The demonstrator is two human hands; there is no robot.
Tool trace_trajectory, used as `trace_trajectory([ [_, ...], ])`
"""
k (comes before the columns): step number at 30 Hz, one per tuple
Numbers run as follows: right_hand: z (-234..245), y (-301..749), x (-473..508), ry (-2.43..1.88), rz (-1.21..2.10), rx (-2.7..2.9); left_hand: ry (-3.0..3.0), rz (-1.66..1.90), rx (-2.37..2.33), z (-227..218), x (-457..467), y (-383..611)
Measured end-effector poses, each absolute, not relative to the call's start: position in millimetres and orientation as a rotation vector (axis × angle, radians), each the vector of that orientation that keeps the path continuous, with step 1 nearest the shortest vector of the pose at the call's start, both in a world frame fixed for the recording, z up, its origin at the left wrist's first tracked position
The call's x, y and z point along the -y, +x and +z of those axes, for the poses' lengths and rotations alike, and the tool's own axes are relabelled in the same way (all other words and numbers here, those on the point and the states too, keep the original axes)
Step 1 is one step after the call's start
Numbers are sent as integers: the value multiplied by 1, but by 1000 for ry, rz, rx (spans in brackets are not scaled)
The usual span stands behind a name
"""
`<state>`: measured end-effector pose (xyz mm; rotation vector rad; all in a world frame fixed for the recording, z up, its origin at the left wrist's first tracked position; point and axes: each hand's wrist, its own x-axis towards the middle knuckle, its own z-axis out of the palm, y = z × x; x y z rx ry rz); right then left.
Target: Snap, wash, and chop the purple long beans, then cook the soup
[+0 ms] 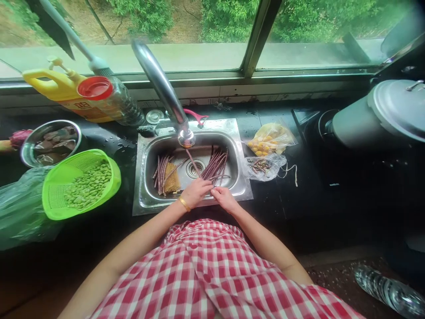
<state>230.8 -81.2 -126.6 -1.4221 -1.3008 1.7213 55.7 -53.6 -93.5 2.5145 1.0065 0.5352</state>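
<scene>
Over the front rim of the steel sink, my left hand is closed around a long purple-brown stalk that slants up toward the drain. Close beside it, my right hand is pinched at the stalk's near end; its fingertips are too small to make out fully. A bundle of similar stalks lies in the sink's right side. On the left lie more stalks, next to a golden-brown mesh scrubber. The curved faucet reaches over the basin.
Left of the sink stand a green basket of shelled green beans, a metal bowl, a red-lidded jar and a yellow jug. To the right are two plastic bags and a large pot.
</scene>
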Motion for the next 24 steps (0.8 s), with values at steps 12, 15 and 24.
trace_trajectory([
  [12,-106,225,73,-1332,1769,907,2224,737,-1232,-91,61,78],
  [15,-97,213,59,-1277,1733,768,2015,869,-1344,-81,53,80],
  [24,-80,173,24,-1203,1621,662,1231,1238,-1551,-79,33,85],
])
